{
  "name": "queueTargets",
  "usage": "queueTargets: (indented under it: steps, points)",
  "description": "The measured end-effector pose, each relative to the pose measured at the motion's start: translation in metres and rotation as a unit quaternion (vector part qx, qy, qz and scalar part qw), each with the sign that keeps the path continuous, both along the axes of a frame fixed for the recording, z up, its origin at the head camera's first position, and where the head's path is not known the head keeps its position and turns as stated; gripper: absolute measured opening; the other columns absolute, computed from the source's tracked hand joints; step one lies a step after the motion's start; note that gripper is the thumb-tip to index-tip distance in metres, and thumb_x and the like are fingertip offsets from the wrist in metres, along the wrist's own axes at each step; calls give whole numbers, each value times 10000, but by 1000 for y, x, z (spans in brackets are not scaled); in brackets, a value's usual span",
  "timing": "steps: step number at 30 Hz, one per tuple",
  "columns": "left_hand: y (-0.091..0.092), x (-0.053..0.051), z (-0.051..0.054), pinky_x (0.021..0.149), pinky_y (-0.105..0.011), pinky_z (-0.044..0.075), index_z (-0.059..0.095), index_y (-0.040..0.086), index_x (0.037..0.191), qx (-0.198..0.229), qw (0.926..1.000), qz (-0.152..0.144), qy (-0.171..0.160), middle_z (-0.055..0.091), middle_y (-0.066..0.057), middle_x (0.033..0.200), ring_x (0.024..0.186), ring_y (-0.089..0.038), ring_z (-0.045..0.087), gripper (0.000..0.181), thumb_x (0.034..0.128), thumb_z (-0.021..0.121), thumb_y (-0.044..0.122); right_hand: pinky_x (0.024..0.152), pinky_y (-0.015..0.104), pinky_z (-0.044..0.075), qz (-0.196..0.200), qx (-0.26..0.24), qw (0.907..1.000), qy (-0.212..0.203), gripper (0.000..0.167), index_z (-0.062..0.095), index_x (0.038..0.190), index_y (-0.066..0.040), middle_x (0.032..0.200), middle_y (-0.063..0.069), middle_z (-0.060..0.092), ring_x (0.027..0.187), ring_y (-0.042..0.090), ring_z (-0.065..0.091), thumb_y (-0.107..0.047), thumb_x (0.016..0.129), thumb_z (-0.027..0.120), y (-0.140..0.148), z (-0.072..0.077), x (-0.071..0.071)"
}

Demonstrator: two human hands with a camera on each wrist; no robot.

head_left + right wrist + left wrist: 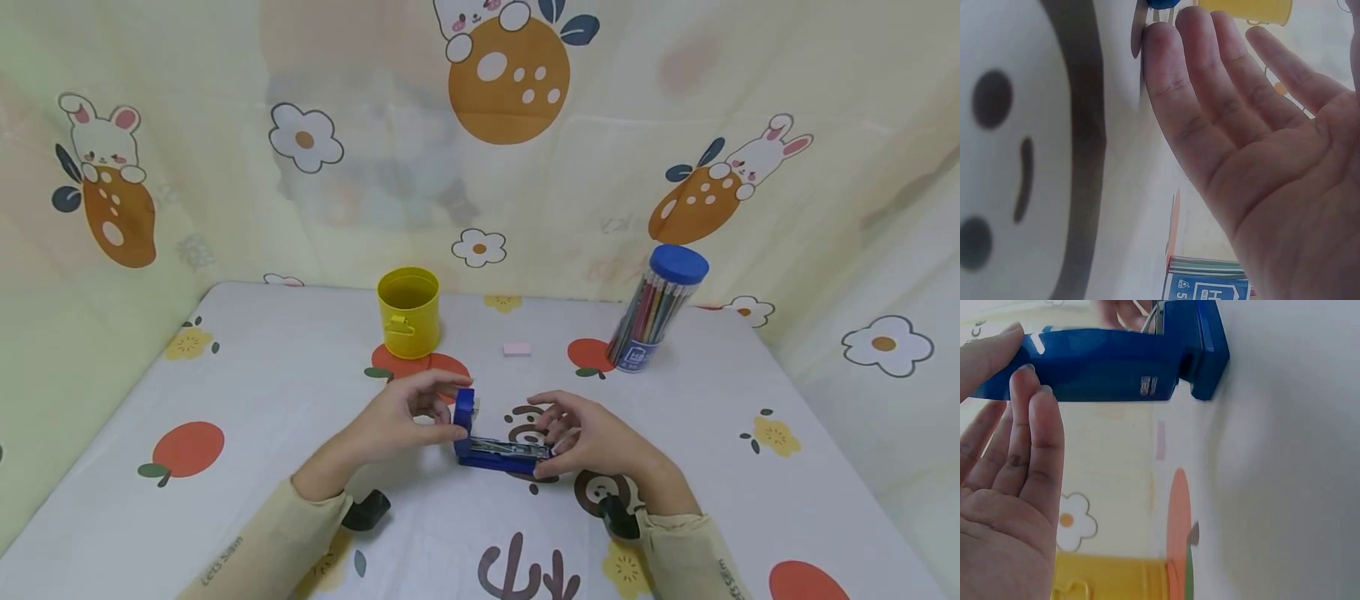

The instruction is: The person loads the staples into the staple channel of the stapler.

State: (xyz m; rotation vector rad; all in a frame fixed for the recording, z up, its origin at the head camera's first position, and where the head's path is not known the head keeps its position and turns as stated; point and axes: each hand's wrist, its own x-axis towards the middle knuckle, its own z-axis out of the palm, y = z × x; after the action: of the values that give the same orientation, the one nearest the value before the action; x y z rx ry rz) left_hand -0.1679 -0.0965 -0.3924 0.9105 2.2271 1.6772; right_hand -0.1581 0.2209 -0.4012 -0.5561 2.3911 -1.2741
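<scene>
A blue stapler (501, 461) stands unfolded, its base on the tabletop and its top arm (1097, 365) swung up. My left hand (408, 417) pinches that raised arm between thumb and fingers. At the other end of the base, my right hand (592, 433) has its thumb and bent fingers about the tip of the stapler. The metal staple track shows along the base. In the right wrist view, my right fingers (1229, 106) reach toward a sliver of blue stapler; their exact contact is hidden.
Behind the stapler stand a yellow bucket (408, 321) and, at the right, a clear jar of pencils (652, 312) with a blue lid. A small pink block (517, 350) lies between them. A printed curtain (375, 192) hangs behind the table.
</scene>
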Motion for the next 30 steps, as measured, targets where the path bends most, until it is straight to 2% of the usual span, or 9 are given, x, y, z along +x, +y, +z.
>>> queueTargets:
  steps: [7,14,19,23,25,30]
  points:
    - [22,2,0,791,-411,558,618,198,1347,-187,9998,-39,112,665,28,1118,788,-182,643,539,853,835,212,790,329,566,80,-5,10000,-59,896,472,1452,-60,1117,118,603,923,242,646,-188,700,943,1,-1,-1]
    - [38,1,-4,717,-378,553,643,193,1308,-355,9986,-71,393,682,86,1077,737,-143,605,499,849,838,199,825,364,569,122,-30,9998,-172,925,443,1474,-54,1137,120,611,967,252,653,-193,707,940,1,0,-3]
    - [51,2,-10,763,-324,522,650,198,1302,-808,9943,-27,692,684,132,1076,863,-130,573,479,861,827,262,847,401,564,92,-19,9997,-238,956,422,1490,-66,1147,115,590,971,249,658,-205,702,944,2,-1,-4]
    - [59,4,-16,902,-350,485,657,245,1292,-1307,9904,-31,457,663,163,1135,1054,-121,536,453,875,806,339,861,418,560,105,-87,9995,-289,956,409,1498,-64,1169,126,593,955,257,662,-196,713,938,5,-2,-4]
    - [61,5,-20,946,-368,477,658,267,1288,-1389,9899,-35,286,654,165,1139,1105,-112,528,443,879,798,361,862,416,560,129,-119,9994,-294,951,404,1499,-58,1176,128,599,957,263,662,-189,720,933,5,-2,-3]
    - [62,8,-21,916,-336,503,659,262,1287,-1131,9936,-47,68,654,130,1151,1078,-108,573,454,869,809,357,858,406,561,165,-159,9994,-275,945,401,1501,-54,1184,133,601,978,271,654,-178,725,928,7,-2,-3]
